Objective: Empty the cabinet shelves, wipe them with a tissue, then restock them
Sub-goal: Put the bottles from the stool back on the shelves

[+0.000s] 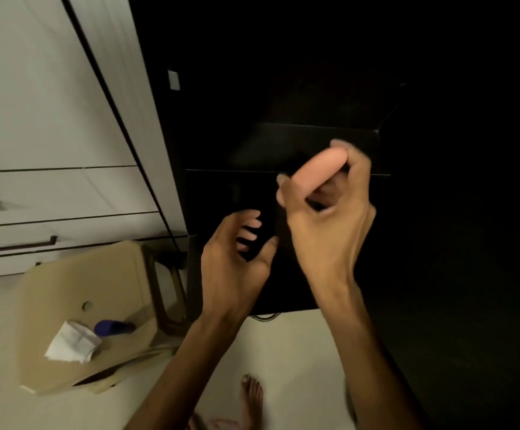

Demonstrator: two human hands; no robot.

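Two bare hands raised before a dark cabinet [330, 88], its interior almost black, with only a shelf edge [286, 171] faintly lit across the middle. Beside it on the left, a pale cupboard front [35, 103] with two drawers and dark bar handles [20, 244]. Below, a light floor [283, 342]. Lower left, on that floor and just beside the cabinet's corner, a beige stool [66, 290] with a small round hole in its seat. Resting on the seat: a crumpled white tissue [72, 342] and, touching its upper edge, a dark blue tube-like item [110, 326], blurred and not identifiable further. Right hand [327, 218] up at shelf level, fingers and thumb curled round a pinkish cylindrical object [317, 169], held slantwise in front of the shelf edge; motion blur, nature of the object not discernible. Left hand [237, 256] lower and nearer the stool, back toward the camera, fingers loosely curled and spread with gaps of dark between them; whether anything lies in its grasp cannot be told against the black cabinet front. Both forearms bare, entering from the bottom edge. Near the bottom centre, a bare foot [252, 395] on the floor, toes pointing toward the cabinet. At the cabinet's base, a thin dark cable loop [265, 318] on the floor.
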